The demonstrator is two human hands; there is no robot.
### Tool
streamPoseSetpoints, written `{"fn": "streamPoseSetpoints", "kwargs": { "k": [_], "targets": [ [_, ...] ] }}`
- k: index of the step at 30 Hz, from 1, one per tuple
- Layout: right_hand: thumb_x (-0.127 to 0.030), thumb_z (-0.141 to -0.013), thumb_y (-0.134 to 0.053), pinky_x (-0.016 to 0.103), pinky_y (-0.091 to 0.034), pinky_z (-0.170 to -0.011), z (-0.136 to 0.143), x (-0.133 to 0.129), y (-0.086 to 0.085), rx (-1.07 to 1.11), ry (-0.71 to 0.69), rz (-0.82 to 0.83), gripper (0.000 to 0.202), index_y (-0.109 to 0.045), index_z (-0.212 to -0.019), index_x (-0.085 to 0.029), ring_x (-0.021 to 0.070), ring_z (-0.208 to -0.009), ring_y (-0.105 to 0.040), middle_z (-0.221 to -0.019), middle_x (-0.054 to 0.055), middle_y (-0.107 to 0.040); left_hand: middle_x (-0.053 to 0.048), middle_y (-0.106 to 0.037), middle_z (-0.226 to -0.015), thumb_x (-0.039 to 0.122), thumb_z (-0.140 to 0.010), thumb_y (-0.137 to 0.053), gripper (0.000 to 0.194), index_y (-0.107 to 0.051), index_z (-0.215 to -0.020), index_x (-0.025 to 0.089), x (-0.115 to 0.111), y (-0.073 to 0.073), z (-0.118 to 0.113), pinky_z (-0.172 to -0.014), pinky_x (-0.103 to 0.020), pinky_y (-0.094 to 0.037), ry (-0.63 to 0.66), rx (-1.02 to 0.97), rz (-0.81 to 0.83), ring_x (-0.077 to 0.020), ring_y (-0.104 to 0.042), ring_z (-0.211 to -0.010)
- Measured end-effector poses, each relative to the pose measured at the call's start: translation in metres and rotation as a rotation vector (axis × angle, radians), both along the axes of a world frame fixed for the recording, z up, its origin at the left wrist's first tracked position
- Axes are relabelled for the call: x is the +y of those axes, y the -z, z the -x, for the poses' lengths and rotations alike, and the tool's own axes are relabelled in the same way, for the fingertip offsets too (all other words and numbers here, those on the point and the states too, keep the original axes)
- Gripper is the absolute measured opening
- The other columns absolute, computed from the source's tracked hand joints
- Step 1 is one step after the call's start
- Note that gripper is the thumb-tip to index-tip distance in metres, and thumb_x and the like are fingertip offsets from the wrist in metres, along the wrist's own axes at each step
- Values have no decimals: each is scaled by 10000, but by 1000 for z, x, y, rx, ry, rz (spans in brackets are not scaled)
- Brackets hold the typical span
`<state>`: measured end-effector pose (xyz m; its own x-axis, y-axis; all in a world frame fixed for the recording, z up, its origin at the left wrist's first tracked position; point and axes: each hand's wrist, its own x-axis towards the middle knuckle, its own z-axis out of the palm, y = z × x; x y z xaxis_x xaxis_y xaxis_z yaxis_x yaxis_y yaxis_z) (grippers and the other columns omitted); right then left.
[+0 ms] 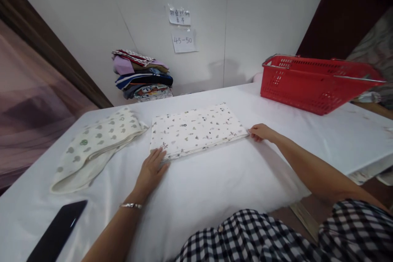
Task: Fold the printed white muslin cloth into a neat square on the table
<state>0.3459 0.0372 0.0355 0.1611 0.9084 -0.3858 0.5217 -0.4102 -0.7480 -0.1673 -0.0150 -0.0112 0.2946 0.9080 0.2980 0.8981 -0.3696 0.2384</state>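
A white cloth with small dark prints (pixel 196 129) lies folded into a flat rectangle on the white-covered table. My left hand (pixel 153 168) rests on its near left corner, fingers extended and slightly apart. At the near right corner, my right hand (pixel 260 132) pinches the cloth's edge between thumb and fingers. Left of this cloth lies a second white cloth with grey-green dots (pixel 98 137), loosely folded, and neither hand touches it.
A black phone-like slab (pixel 58 229) lies at the near left. Behind the table stands a stack of folded fabrics (pixel 143 75). The red plastic basket (pixel 307 84) is at the back right of the white table (pixel 208 196). Paper signs (pixel 184 41) hang on the wall.
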Motion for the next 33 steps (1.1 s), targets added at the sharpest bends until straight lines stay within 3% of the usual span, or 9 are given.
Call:
{"fn": "streamPoseSetpoints", "kwargs": {
  "k": [9, 17, 21, 27, 33],
  "targets": [
    [-378, -810, -662, 198, -368, -415, 17, -1, -9, -121, -54, 28, 333, -520, -592, -169, 87, -441, -523, -538, 15, -593, -109, -490, -1415, 406, -876, -438, 462, -536, -1264, 175, -3, -4, -5, -1137, -479, -309, -38, -13, -7, -272, -349, -1378],
    [-296, -777, -660, 192, -336, -444, 10, 13, 3, -105, -1, -78, 269, -516, -586, -172, 62, -433, -436, -473, -35, -508, -105, -496, -1409, 430, -902, -399, 461, -545, -1261, 180, -1, 2, -2, -1131, -459, -315, -22, -11, -35, -265, -358, -1372],
    [-285, -774, -652, 196, -338, -436, 12, 12, 3, -128, -14, -36, 245, -535, -593, -169, 69, -428, -447, -481, -27, -534, -109, -503, -1403, 429, -907, -391, 464, -552, -1258, 173, -1, 3, -1, -1130, -452, -319, -17, -10, -38, -264, -369, -1364],
    [-308, -802, -634, 215, -366, -422, 20, 10, -13, -222, -45, 75, 289, -539, -568, -167, 104, -438, -519, -503, 19, -577, -113, -510, -1388, 398, -916, -366, 444, -559, -1241, 165, -3, -1, -3, -1137, -466, -311, 8, -18, -53, -270, -358, -1366],
    [-347, -812, -633, 203, -355, -409, 16, 14, -9, -215, -70, 154, 350, -509, -536, -170, 95, -420, -493, -458, 16, -543, -120, -506, -1381, 394, -887, -439, 429, -555, -1237, 175, -10, -7, -3, -1115, -482, -345, -136, -40, -110, -287, -397, -1327]
  ]
}}
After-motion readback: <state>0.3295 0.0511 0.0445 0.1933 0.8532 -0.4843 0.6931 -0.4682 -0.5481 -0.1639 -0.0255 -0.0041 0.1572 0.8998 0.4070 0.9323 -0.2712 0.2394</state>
